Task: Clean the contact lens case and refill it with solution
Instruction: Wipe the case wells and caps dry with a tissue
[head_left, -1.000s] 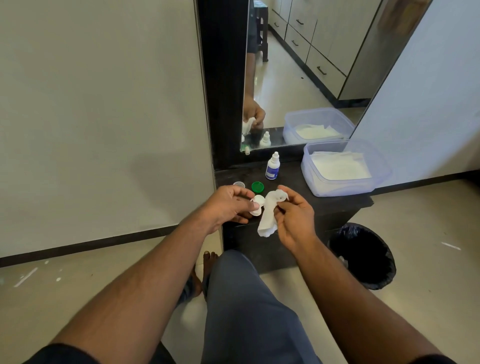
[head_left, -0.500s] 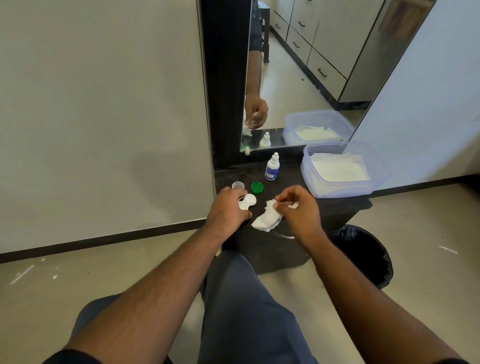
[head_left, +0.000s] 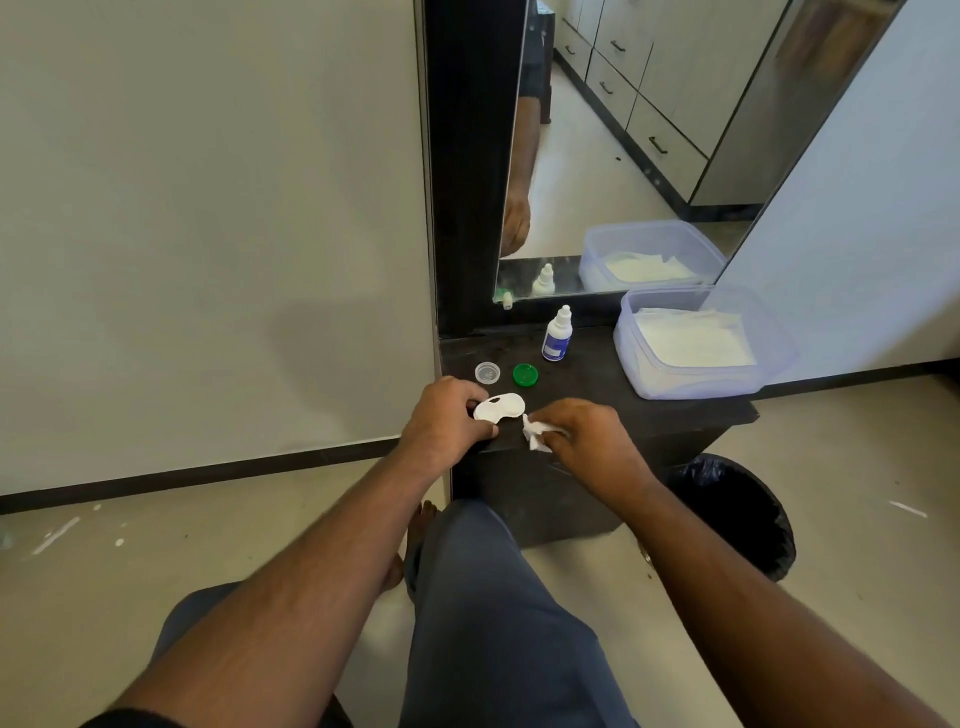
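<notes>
The white contact lens case (head_left: 503, 406) lies on the dark shelf (head_left: 649, 415) near its front left corner. My left hand (head_left: 445, 423) holds the case at its left end with thumb and fingers. My right hand (head_left: 589, 440) grips a crumpled white tissue (head_left: 535, 434) just right of the case. Behind the case lie a clear cap (head_left: 487, 372) and a green cap (head_left: 525, 374). A small white solution bottle (head_left: 557, 335) with a blue label stands upright further back.
A translucent plastic box (head_left: 701, 382) of white tissues sits on the shelf's right part. A mirror (head_left: 623, 130) rises behind the shelf. A bin with a black liner (head_left: 737, 512) stands on the floor at the right. My legs are below the shelf.
Both hands have come down to the shelf. The case now lies flat on it, and the tissue is bunched smaller in my right hand, apart from the case.
</notes>
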